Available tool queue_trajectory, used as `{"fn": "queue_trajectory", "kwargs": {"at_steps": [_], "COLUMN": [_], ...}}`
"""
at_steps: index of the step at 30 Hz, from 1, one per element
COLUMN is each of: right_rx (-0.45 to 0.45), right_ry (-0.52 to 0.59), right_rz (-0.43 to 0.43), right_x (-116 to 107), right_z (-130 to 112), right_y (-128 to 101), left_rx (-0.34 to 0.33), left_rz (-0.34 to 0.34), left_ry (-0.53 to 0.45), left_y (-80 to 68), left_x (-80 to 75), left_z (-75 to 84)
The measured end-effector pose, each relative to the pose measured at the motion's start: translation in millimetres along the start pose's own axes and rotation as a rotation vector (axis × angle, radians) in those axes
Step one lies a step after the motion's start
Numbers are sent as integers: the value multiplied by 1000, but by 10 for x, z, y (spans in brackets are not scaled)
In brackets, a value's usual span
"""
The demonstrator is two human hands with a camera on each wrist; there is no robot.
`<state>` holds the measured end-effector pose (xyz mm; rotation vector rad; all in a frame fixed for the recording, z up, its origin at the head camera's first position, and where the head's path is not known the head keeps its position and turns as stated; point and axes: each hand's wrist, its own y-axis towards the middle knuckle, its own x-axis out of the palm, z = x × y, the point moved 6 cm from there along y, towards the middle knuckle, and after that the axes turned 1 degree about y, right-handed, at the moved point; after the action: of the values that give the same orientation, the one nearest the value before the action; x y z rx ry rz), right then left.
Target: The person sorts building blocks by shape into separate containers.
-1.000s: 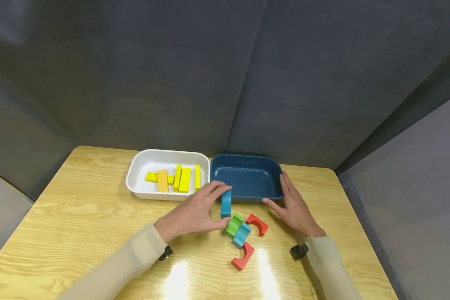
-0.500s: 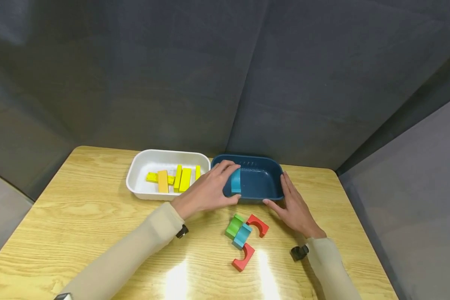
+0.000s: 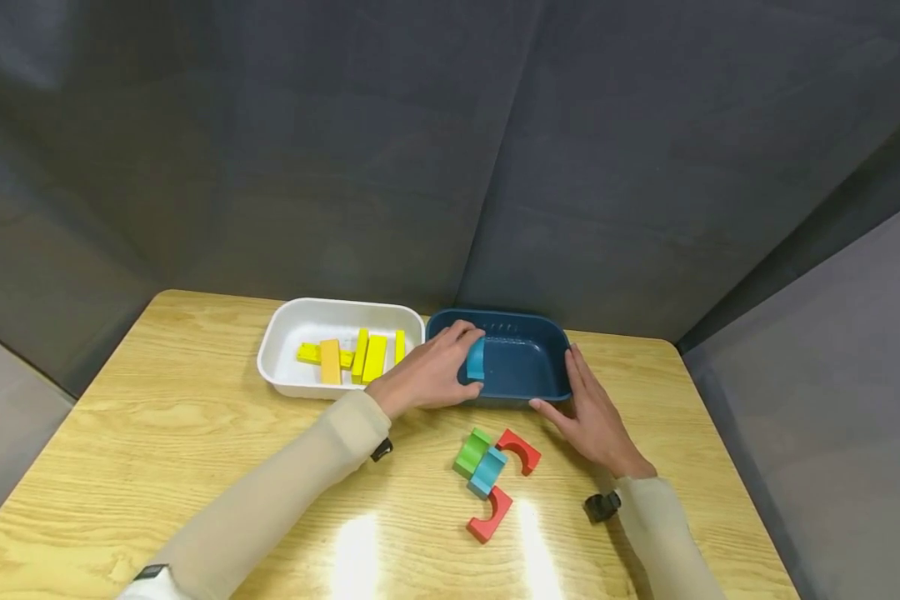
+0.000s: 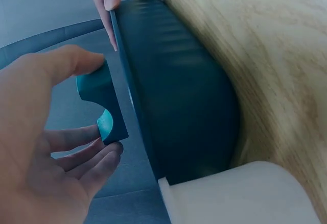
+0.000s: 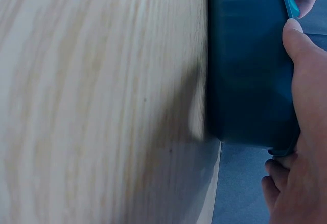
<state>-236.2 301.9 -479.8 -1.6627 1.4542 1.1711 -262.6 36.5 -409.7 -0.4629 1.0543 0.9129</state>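
Teal arch block point(image 3: 476, 360) sits pinched in the left hand point(image 3: 429, 377), thumb on one side and curled fingers on the other, held inside the dark blue tray point(image 3: 540, 385) near its left wall and seemingly just off the floor; the left wrist view shows the grip plainly, block point(image 4: 100, 101) not yet let go. Right hand point(image 3: 591, 414) lies flat with straight fingers against the blue tray's right outer wall, steadying it, holding nothing. White tray point(image 3: 285, 379), touching the blue tray's left side, already carries the yellow bars point(image 3: 360, 357). Judging by this, the bars are sorted, the first arch is almost placed, and four pieces are left on the bench point(image 3: 195, 450) in front of the blue tray: green block point(image 3: 470, 451), light blue block point(image 3: 487, 471), two red arches point(image 3: 521, 451) point(image 3: 490, 513). Against a second ago: the teal block stood on the bench in front of the blue tray in the left hand's grip; now it is over the rim and lower inside. Right hand unchanged.
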Motion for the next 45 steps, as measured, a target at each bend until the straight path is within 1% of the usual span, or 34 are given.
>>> {"fn": "queue_trajectory", "kwargs": {"at_steps": [4, 10, 18, 23, 29, 33, 37, 45], "right_rx": [1, 4, 7, 3, 2, 4, 9, 19], "right_ry": [0, 7, 12, 14, 13, 19, 15, 13], "right_rz": [7, 9, -3, -10, -3, -5, -8, -1], "right_x": [-13, -4, 7, -3, -15, -2, 14, -3], "right_z": [25, 49, 18, -1, 13, 19, 25, 23], "right_y": [-9, -13, -3, -2, -8, -13, -16, -12], "left_rx": [-4, -48, -75, -85, -77, -73, -62, -38], "left_rz": [-10, -26, -7, -8, -12, -16, -14, 6], "left_ry": [13, 45, 36, 40, 38, 70, 95, 88], "left_y": [71, 145, 155, 165, 193, 189, 170, 93], "left_x": [62, 130, 140, 142, 143, 163, 173, 125], "left_z": [3, -47, -130, -169, -180, -195, -201, -198]}}
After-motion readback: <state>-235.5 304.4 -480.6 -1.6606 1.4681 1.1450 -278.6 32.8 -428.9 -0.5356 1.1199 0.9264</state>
